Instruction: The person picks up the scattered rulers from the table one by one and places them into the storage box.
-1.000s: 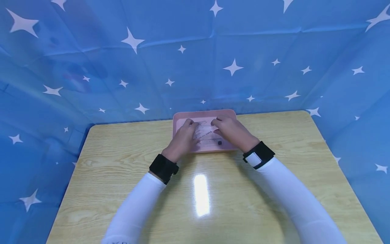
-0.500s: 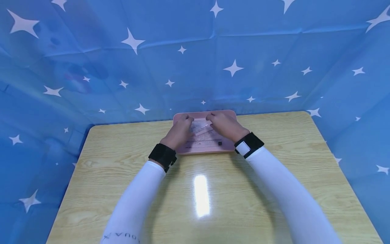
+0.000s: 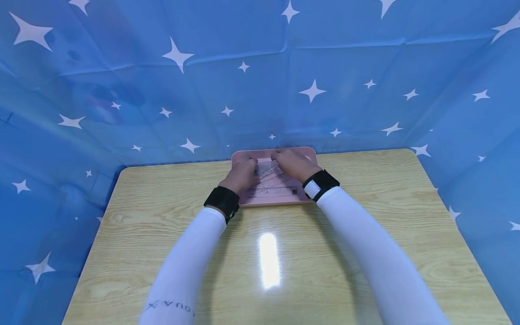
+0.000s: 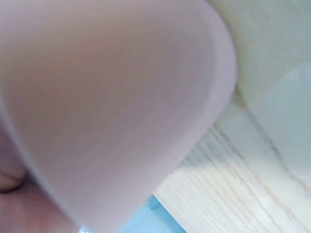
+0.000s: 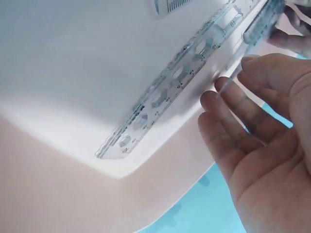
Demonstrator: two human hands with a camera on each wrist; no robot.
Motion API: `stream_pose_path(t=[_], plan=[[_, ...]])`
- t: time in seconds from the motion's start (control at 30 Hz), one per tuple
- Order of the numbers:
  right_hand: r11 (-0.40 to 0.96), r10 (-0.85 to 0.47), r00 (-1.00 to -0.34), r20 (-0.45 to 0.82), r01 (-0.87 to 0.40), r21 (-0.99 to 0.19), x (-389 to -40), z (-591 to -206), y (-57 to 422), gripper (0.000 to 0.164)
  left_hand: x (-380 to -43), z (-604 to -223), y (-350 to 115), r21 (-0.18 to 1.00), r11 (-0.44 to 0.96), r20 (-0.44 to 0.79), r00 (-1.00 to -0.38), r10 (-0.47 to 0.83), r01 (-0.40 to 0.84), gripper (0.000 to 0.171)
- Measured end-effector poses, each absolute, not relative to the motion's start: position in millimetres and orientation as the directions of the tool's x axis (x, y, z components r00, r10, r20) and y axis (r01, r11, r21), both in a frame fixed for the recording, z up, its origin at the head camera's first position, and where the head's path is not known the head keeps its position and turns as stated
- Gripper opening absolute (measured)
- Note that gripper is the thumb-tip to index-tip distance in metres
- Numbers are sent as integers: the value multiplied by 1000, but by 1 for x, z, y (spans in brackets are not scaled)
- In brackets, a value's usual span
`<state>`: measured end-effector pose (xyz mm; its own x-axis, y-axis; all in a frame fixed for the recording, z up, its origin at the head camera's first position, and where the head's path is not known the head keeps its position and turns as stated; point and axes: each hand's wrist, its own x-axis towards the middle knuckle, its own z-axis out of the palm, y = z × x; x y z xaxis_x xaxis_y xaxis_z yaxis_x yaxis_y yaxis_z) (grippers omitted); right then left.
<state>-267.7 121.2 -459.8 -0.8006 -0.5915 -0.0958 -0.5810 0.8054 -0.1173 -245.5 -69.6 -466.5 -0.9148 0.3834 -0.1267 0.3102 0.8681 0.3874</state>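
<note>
Both hands are over a pink tray (image 3: 276, 204) at the table's back edge. My right hand (image 3: 292, 162) pinches a clear plastic drawing tool with printed marks (image 5: 265, 22) between thumb and fingers. Toward its far end are the fingertips of my left hand (image 3: 242, 174), seem to pinch it too; its exact shape cannot be told. A clear ruler (image 5: 167, 92) with cut-out shapes lies in the tray below. Part of another clear marked piece (image 5: 172, 6) shows at the top of the right wrist view. The left wrist view has mostly blurred tray wall.
The tray stands on a light wooden table (image 3: 162, 203), close to a blue star-printed cloth (image 3: 252, 99) hanging behind. A small dark square (image 3: 294, 192) shows at the tray's front right. Bright glare (image 3: 269, 259) lies on the tabletop.
My right hand has moved left and slightly back over the tray, nearer the left hand. My left hand first shifted back and left, then has stayed about there.
</note>
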Motion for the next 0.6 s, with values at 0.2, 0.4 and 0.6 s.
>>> stream_pose_path(t=[0.2,0.4,0.6], plan=[[835,-550,-821,-151,-537,-122,-270,-460,122,29,-246,-467,-66,333,885,-141,-911,388,326,24],[833,-551,-807,-212,-518,-195,-269,-458,125,34,-249,-473,-67,286,895,-140,-909,394,344,21],[827,-554,-792,-256,-491,-273,-269,-459,131,36,-248,-477,-68,265,904,-159,-909,385,337,21]])
